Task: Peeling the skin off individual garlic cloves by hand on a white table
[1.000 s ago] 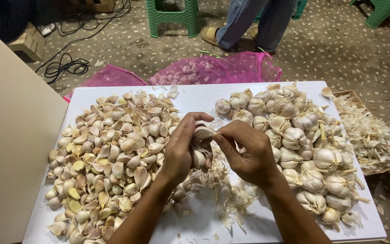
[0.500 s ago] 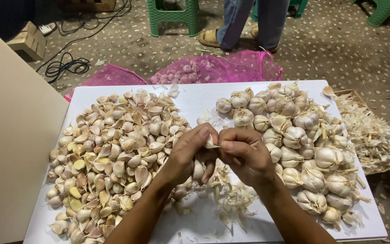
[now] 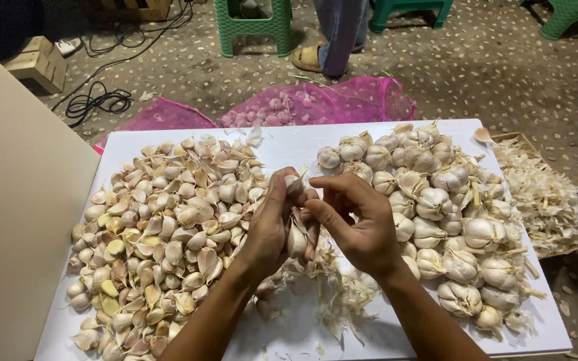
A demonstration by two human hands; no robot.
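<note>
My left hand (image 3: 277,230) cups garlic cloves (image 3: 297,239), my right hand (image 3: 359,224) pinches at them, mid white board (image 3: 289,144). Loose clove heap (image 3: 168,227) left, whole bulbs (image 3: 436,214) right. Pebbled floor (image 3: 490,73), green stools (image 3: 252,25), pink mesh sack (image 3: 342,100) beyond.

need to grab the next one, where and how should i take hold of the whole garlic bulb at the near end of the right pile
Judging by its pose, take the garlic bulb around its rounded body, coming from above and from the near side. It lies at the near end of the pile of whole bulbs, its top bare, with open white board on its left. The papery skin and stem would likely tear, so pinch the firm body.
</note>
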